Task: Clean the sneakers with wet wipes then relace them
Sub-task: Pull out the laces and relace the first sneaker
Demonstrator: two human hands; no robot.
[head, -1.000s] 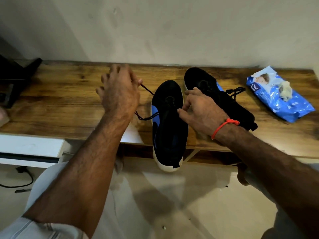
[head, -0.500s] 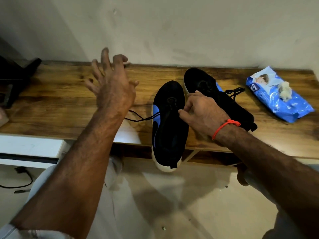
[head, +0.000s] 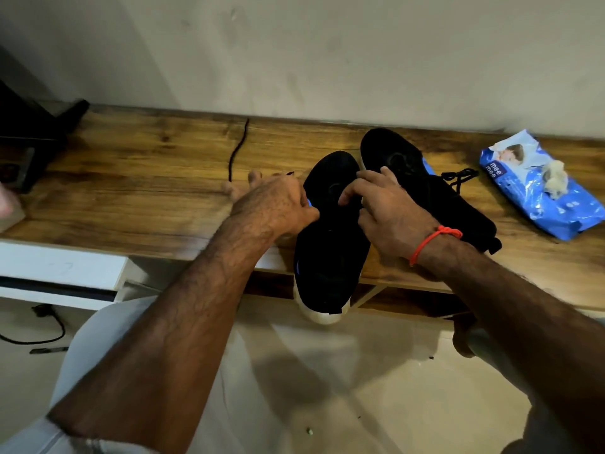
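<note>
Two black sneakers sit on the wooden table (head: 137, 191), and all the action is on the near sneaker (head: 330, 244), a black knit shoe with a blue patch on its side and a pale cream sole, its heel poking out over the table's front edge toward six o'clock. The left hand (head: 275, 204) is at the shoe's nine o'clock side, thumb against the upper, fingers stretched out flat and relaxed over the wood, gripping nothing. The right hand (head: 389, 208), with an orange thread band (head: 432, 240) at the wrist, comes in from three o'clock, its fingers curled down and pinching at the shoe's throat where the eyelets are; the detail there is too dark to make out. A loose black lace (head: 237, 149) lies free on the table, running from near the left fingertips up toward twelve o'clock, close to the wall. The second sneaker (head: 425, 188), same black and blue, lies just beside the first at its two o'clock, angled, with its lace (head: 458, 178) bunched at its right side. Farther out at three o'clock rests the blue wet wipes pack (head: 537, 198), a crumpled, greyish wipe (head: 555, 176) sitting on top of it.
</note>
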